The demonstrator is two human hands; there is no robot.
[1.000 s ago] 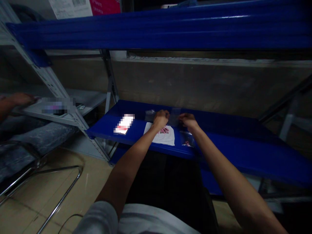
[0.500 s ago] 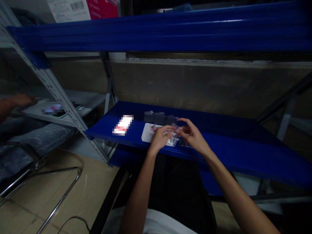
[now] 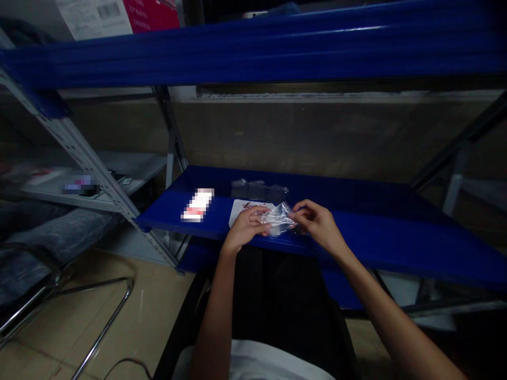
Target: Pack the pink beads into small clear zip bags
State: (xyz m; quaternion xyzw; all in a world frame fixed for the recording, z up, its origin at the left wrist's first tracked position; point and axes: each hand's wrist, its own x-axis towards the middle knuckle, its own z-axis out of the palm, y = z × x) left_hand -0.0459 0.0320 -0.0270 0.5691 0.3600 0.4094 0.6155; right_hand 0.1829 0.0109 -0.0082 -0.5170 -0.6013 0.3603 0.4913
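A small clear plastic bag is stretched between my two hands, above the front edge of the blue shelf. My left hand pinches its left side between thumb and fingers. At the opposite side, the fingertips of my right hand are closed on the bag's edge. Whether anything lies inside the bag I cannot tell. Partly under my left hand is a white sheet with a reddish print. Behind it, several clear plastic packets lie in a row.
A lit, blurred-out phone-like screen lies on the shelf to the left. Overhead runs a blue beam, with a white and red box above. Left of the grey upright are another shelf and a metal-framed chair.
The bag is now spread wider between my hands, which have moved slightly apart. My left hand has turned more under it. The other person's hand at the left has blurred and drawn back.
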